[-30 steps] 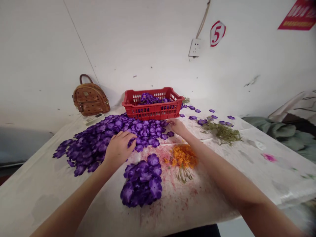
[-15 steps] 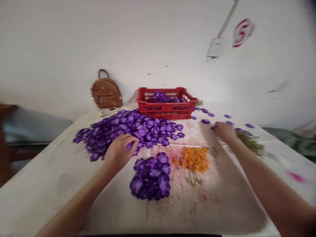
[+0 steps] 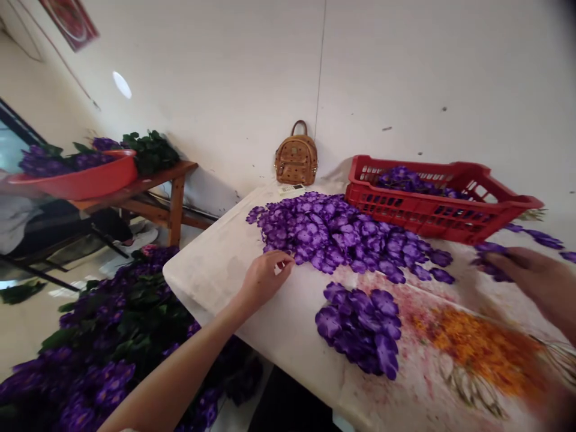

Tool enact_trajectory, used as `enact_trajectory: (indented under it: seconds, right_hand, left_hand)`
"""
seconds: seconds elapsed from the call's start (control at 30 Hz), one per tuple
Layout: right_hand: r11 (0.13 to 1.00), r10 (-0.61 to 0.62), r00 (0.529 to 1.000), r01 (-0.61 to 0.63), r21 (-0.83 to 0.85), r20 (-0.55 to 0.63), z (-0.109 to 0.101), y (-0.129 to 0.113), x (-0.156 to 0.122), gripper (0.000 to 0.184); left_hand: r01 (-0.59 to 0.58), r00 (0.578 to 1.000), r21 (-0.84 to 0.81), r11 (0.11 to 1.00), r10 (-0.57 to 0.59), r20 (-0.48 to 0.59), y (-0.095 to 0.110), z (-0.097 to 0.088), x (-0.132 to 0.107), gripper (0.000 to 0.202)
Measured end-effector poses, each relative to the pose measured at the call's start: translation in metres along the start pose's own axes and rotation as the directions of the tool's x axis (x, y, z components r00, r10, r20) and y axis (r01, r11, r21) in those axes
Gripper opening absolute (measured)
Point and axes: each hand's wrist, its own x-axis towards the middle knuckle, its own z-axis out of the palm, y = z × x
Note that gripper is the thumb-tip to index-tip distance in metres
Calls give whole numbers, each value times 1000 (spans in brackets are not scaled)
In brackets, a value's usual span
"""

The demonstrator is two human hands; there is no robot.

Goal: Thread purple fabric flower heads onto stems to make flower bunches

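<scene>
My left hand (image 3: 265,277) is at the near left edge of a large heap of purple petal pieces (image 3: 324,231). Its thumb and forefinger are pinched together; whatever is between the tips is too small to make out. Over on the right, my right hand (image 3: 533,279), blurred, grips a few purple petal pieces (image 3: 492,262). A smaller neat cluster of purple petal pieces (image 3: 360,327) lies between the hands, closer to me. To its right is a pile of orange flower parts (image 3: 481,345), with thin pale stems in front.
Behind the heap stands a red plastic crate (image 3: 432,213) with purple petals inside. A brown backpack (image 3: 296,157) leans on the wall. Leafy purple flowers (image 3: 112,324) cover the floor at left. A red basin (image 3: 85,180) rests on a wooden bench (image 3: 177,204), near a seated person.
My view has swung left, bringing the floor flowers, bench and basin into sight. My right hand now has a few purple petal pieces; my left stays beside the heap.
</scene>
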Motion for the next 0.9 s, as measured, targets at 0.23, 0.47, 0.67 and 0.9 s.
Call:
enact_trajectory:
  seconds: [0.23, 0.47, 0.67, 0.9]
  right_hand:
    - [979, 32, 981, -70, 193, 192, 21, -103, -43, 40]
    - [951, -109, 953, 17, 309, 282, 28, -137, -79, 35]
    - [934, -156, 949, 51, 355, 273, 33, -148, -100, 37]
    - [922, -100, 965, -2, 386, 242, 28, -152, -107, 43]
  left_hand:
    - [126, 968, 43, 991, -114, -222, -36, -23, 22, 14]
    - [-263, 964, 206, 943, 263, 28, -21, 6, 116, 35]
    - [-290, 957, 184, 939, 288, 38, -20, 32, 158, 11]
    - [1, 989, -229, 974, -35, -144, -15, 7, 146, 19]
